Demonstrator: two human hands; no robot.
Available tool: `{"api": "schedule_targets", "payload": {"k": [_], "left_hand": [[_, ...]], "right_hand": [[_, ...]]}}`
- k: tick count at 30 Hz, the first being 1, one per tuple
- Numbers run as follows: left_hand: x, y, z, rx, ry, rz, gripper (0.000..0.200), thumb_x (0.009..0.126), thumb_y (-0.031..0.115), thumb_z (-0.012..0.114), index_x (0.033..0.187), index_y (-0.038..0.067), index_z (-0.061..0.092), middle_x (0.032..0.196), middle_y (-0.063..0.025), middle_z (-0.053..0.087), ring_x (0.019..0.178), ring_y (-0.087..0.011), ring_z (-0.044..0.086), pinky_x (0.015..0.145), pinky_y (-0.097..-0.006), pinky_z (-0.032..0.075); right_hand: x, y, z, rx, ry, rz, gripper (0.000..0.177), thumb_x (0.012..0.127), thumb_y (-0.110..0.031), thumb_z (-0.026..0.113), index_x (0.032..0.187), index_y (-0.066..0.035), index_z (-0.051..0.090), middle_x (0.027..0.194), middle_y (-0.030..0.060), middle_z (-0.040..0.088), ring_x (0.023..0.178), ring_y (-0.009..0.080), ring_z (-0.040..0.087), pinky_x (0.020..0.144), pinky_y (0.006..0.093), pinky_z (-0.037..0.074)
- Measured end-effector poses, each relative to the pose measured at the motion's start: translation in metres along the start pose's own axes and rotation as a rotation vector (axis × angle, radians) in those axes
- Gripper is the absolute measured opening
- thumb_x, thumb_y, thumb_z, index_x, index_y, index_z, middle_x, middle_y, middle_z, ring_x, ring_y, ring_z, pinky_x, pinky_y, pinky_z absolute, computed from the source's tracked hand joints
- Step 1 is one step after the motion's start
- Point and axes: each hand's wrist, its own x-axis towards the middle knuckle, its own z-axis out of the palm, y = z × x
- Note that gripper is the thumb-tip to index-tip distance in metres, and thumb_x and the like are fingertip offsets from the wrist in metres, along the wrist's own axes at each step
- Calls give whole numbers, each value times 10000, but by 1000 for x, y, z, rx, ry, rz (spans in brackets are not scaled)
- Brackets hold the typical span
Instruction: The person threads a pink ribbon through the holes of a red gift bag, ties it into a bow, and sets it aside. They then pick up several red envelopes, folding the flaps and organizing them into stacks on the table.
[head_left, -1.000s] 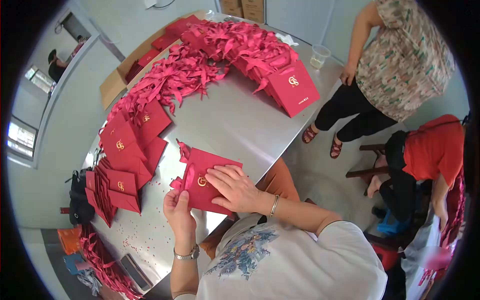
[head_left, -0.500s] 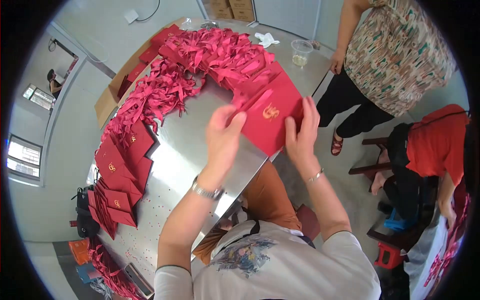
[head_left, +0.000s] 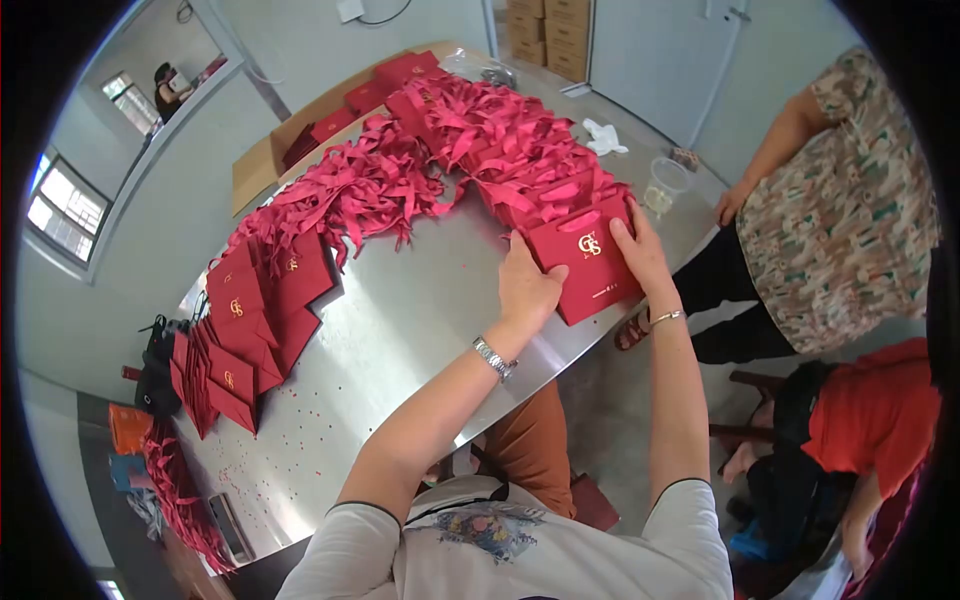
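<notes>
A red paper gift bag (head_left: pixel 592 270) with a gold logo is between my two hands at the table's right edge. Along its left side my left hand (head_left: pixel 528 288) is closed, thumb on the front face, other fingers at the edge. My right hand (head_left: pixel 645 258) grips the upper right side, its thumb also on the front. The bag stands against the near end of a long packed row of similar bags (head_left: pixel 520 150), whose pink ribbon handles spill over the top. Parts of my fingers behind the bag are hidden.
More red bags (head_left: pixel 240 310) lean in overlapping stacks at the left. Behind the row stands an open cardboard box (head_left: pixel 262 165) of bags. A plastic cup (head_left: pixel 665 185) and white tissue (head_left: pixel 603 138) lie near the right edge. Two people are at the right; a phone-like object (head_left: pixel 230 528) lies front left.
My hands have brought the bag from a tilted position over the table edge up against the row's end. Its front now faces me more squarely. The camera view has shifted too.
</notes>
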Motion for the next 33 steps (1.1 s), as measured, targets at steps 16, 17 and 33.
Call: {"api": "schedule_targets", "payload": {"k": [16,17,33], "left_hand": [[84,-63,-112,-431,-272,-106,508,809,-93,553,1300,10,475,1178,-69,592,1066,-167,552,945,-295,434],[84,-67,-110,-484,-240,-130,491,817,-68,563,1295,15,486,1161,-67,601,1052,-161,561,934,-288,437],[-1,-59,-106,-195,94,25,632,876,235,618,1376,-30,337,1224,-213,534,1050,-304,562,890,-368,463]], "right_hand": [[-20,-65,130,-43,172,-114,758,810,-313,653,1367,74,314,1267,280,496,1173,402,493,970,435,408],[-19,-66,132,-46,168,-104,758,810,-313,653,1367,74,314,1267,280,496,1173,402,493,970,435,408],[-83,-71,112,-89,159,-119,798,881,-297,608,1400,127,176,1367,309,384,1278,389,397,1065,395,314]]}}
